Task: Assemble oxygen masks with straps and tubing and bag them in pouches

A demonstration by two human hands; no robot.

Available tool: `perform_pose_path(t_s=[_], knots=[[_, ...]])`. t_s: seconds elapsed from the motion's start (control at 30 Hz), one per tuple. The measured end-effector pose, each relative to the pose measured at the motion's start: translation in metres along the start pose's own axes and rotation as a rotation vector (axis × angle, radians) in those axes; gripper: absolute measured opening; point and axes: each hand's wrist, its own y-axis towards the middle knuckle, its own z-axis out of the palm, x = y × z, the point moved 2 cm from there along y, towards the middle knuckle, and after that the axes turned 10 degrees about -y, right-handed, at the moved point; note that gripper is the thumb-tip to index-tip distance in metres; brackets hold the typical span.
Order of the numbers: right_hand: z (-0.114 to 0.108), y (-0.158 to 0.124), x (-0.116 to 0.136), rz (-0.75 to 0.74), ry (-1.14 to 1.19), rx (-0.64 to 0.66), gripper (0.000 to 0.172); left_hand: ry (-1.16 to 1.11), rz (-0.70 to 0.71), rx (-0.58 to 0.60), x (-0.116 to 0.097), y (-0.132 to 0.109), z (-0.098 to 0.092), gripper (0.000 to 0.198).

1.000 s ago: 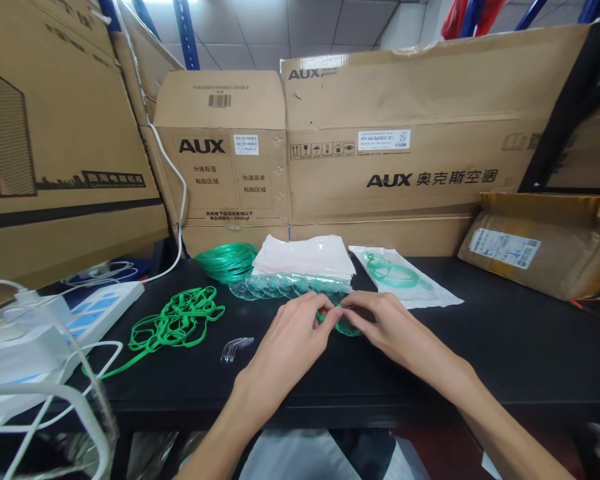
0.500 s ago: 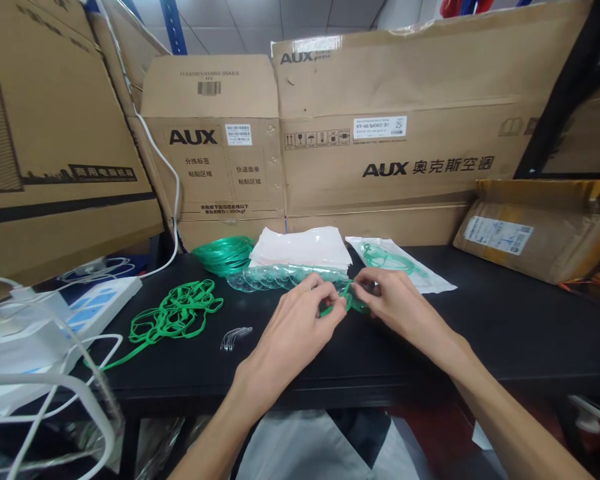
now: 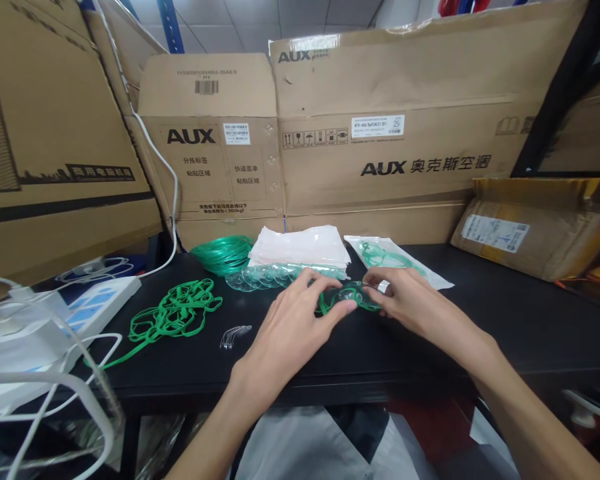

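A clear green plastic face mask (image 3: 351, 294), with a green strap about it, lies low over the black table between my hands. My left hand (image 3: 305, 307) curls around its left side, thumb in front and fingers behind. At the mask's right edge, the thumb and fingers of my right hand (image 3: 397, 293) pinch it, and a whitish band shows by one finger. Just behind my left hand lies a row of nested clear masks (image 3: 260, 277). Several thin metal strips (image 3: 234, 336) rest left of that hand. Further left is a tangled green elastic strap (image 3: 177, 313).
At the back stand coiled green tubing (image 3: 223, 253), a stack of white bags (image 3: 300, 245) and a bagged mask set (image 3: 400, 261). A power strip (image 3: 100, 303) with white cables lies left. A taped carton (image 3: 535, 230) is at right; large cardboard panels (image 3: 325, 180) wall the back.
My right hand has shifted slightly right from the green strap to the mask's right edge. My left thumb and fingers have spread around the mask, and more of it shows.
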Motion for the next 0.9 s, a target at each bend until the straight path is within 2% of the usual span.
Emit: perform_pose_path(t_s=[0.13, 0.23, 0.4, 0.53, 0.63, 0.9], knots=[[0.001, -0.003, 0.008, -0.083, 0.038, 0.042, 0.014, -0.033, 0.172, 0.095, -0.004, 0.000, 0.010, 0.027], [0.000, -0.003, 0.011, -0.120, 0.088, 0.061, 0.012, 0.012, 0.222, 0.123, 0.001, 0.001, 0.012, 0.020], [-0.008, -0.007, 0.022, -0.193, 0.119, 0.029, 0.010, -0.021, 0.196, 0.090, 0.007, 0.004, 0.009, 0.019], [-0.015, -0.010, 0.029, -0.199, 0.158, 0.017, 0.015, -0.058, 0.156, 0.048, 0.007, 0.007, 0.008, 0.016], [-0.015, -0.009, 0.028, -0.262, 0.163, 0.024, 0.016, -0.089, 0.138, 0.010, 0.007, 0.009, 0.008, 0.017], [-0.007, -0.004, 0.026, -0.395, 0.097, 0.047, 0.034, -0.206, 0.144, 0.008, 0.005, 0.009, 0.003, 0.021]])
